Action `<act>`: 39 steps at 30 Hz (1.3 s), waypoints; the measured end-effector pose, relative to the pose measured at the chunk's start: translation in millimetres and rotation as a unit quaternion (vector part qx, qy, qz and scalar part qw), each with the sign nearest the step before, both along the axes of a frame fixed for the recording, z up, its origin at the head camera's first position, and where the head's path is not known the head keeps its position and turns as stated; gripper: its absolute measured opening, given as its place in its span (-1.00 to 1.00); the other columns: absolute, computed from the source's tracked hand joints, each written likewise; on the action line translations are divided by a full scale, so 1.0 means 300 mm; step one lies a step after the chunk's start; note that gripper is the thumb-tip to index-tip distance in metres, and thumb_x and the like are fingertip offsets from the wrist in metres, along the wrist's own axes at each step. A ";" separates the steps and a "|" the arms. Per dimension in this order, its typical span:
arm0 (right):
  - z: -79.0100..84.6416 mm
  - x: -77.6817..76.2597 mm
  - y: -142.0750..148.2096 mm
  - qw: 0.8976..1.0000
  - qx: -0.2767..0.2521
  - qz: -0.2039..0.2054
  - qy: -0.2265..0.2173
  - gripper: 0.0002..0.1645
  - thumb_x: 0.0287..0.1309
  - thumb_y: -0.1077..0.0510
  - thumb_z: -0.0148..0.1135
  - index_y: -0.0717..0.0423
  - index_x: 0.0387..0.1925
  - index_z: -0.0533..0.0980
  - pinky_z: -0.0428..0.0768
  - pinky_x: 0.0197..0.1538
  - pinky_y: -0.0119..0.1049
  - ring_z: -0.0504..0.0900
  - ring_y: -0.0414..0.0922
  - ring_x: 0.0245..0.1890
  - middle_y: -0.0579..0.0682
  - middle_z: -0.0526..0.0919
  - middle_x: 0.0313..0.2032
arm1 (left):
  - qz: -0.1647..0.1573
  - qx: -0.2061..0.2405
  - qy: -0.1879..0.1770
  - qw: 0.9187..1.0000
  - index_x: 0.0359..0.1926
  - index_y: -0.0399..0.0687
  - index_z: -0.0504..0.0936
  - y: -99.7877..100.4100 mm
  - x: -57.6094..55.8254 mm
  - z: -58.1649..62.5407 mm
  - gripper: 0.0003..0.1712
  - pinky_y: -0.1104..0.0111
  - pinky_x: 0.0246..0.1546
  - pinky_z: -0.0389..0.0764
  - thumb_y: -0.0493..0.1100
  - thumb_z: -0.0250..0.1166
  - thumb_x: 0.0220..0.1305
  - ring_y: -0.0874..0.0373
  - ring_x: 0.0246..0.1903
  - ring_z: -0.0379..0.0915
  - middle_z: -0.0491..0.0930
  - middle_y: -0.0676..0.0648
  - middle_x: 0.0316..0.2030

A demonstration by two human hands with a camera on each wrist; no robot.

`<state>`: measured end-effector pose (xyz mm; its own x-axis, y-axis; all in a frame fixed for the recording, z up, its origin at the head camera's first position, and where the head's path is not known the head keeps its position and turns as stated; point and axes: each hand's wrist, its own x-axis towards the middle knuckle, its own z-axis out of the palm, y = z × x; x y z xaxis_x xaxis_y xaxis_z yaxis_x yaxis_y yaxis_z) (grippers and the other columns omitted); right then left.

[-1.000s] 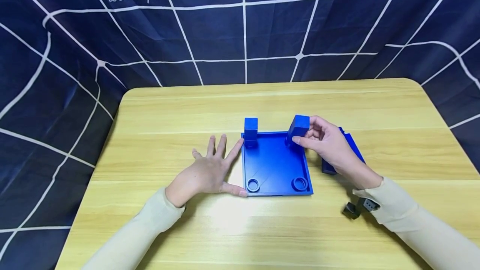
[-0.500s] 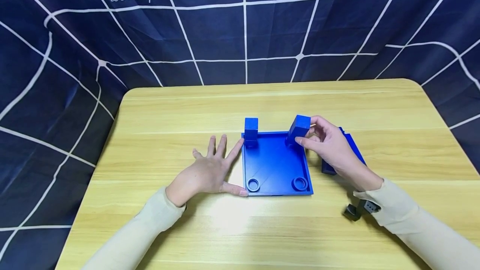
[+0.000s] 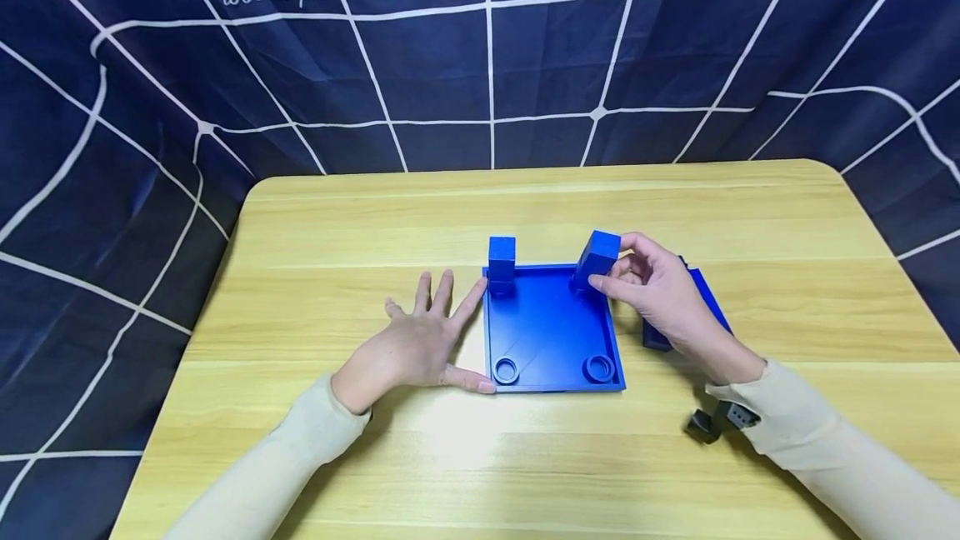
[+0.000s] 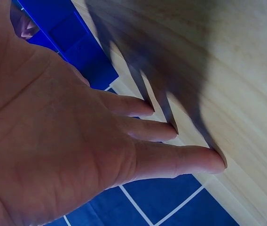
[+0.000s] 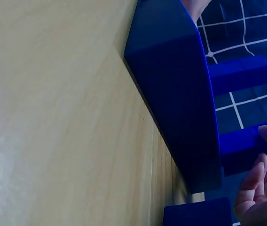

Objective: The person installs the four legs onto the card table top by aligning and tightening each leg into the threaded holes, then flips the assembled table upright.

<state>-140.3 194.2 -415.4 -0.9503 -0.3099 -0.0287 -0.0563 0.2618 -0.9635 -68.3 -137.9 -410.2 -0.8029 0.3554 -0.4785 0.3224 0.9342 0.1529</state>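
A square blue tray-like panel [image 3: 555, 332] with a raised rim lies on the table, two ring-shaped sockets at its near corners. At its far left corner a blue square post [image 3: 502, 261] stands upright. My right hand [image 3: 660, 286] pinches a second blue post [image 3: 598, 255] between thumb and fingers at the far right corner; it leans slightly right in the head view. Its lower end meets the panel, though the joint itself is hidden. My left hand [image 3: 420, 340] lies spread at the panel's left side, thumb and a finger touching its edge.
More blue parts [image 3: 708, 298] lie on the table right of the panel, partly covered by my right hand. A small black device [image 3: 720, 422] is at my right wrist. Dark blue curtain [image 3: 480, 65] with white lines surrounds the wooden table [image 3: 337, 223] behind and on both sides.
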 end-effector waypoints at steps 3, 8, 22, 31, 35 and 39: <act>-0.001 0.000 -0.005 1.000 0.010 0.000 0.005 -0.50 0.37 0.25 0.53 0.02 0.24 0.54 0.49 -0.36 -0.39 0.54 -0.09 -0.38 0.01 0.62 -0.29 | 0.000 0.002 0.000 1.000 0.78 0.26 -0.50 -0.005 0.002 -0.004 0.63 -0.68 0.19 0.21 0.83 0.22 0.04 -0.58 0.62 -0.37 -0.35 -0.45 0.70; 0.004 -0.004 -0.016 0.999 0.042 0.009 0.009 -0.31 0.38 0.14 0.55 0.01 0.45 0.48 0.49 -0.33 -0.37 0.49 -0.03 -0.35 0.05 0.50 -0.32 | -0.002 0.003 0.004 1.000 0.78 0.25 -0.49 -0.012 0.003 -0.008 0.64 -0.69 0.18 0.22 0.83 0.22 0.05 -0.59 0.61 -0.36 -0.34 -0.45 0.70; -0.011 -0.011 -0.009 0.995 0.094 -0.001 0.019 -0.58 0.41 0.03 0.53 0.10 0.15 0.60 0.48 -0.35 -0.38 0.54 -0.04 -0.33 0.07 0.62 -0.26 | 0.001 -0.003 -0.006 1.000 0.77 0.27 -0.53 -0.005 0.000 -0.006 0.63 -0.68 0.19 0.22 0.86 0.17 0.04 -0.57 0.62 -0.39 -0.37 -0.41 0.71; -0.007 -0.016 0.001 0.995 0.097 0.004 0.007 -0.51 0.43 0.09 0.51 0.14 0.27 0.58 0.45 -0.36 -0.32 0.56 -0.05 -0.36 0.08 0.68 -0.20 | 0.000 -0.007 -0.010 1.000 0.76 0.26 -0.54 -0.007 -0.004 -0.008 0.63 -0.68 0.18 0.22 0.86 0.16 0.05 -0.58 0.62 -0.38 -0.37 -0.43 0.71; -0.008 -0.022 0.000 0.997 0.073 0.004 0.009 -0.53 0.42 0.15 0.51 0.15 0.25 0.58 0.45 -0.39 -0.35 0.55 -0.08 -0.40 0.06 0.68 -0.25 | 0.001 -0.008 -0.008 1.000 0.76 0.26 -0.54 -0.003 -0.007 -0.005 0.63 -0.68 0.19 0.22 0.86 0.16 0.05 -0.57 0.62 -0.38 -0.37 -0.42 0.71; -0.013 -0.027 0.003 0.999 0.051 0.005 0.009 -0.56 0.40 0.20 0.52 0.16 0.20 0.56 0.45 -0.40 -0.37 0.52 -0.09 -0.42 0.04 0.64 -0.30 | 0.003 -0.008 -0.011 1.000 0.76 0.26 -0.55 -0.001 -0.010 -0.004 0.63 -0.68 0.19 0.22 0.86 0.16 0.05 -0.57 0.62 -0.39 -0.38 -0.42 0.71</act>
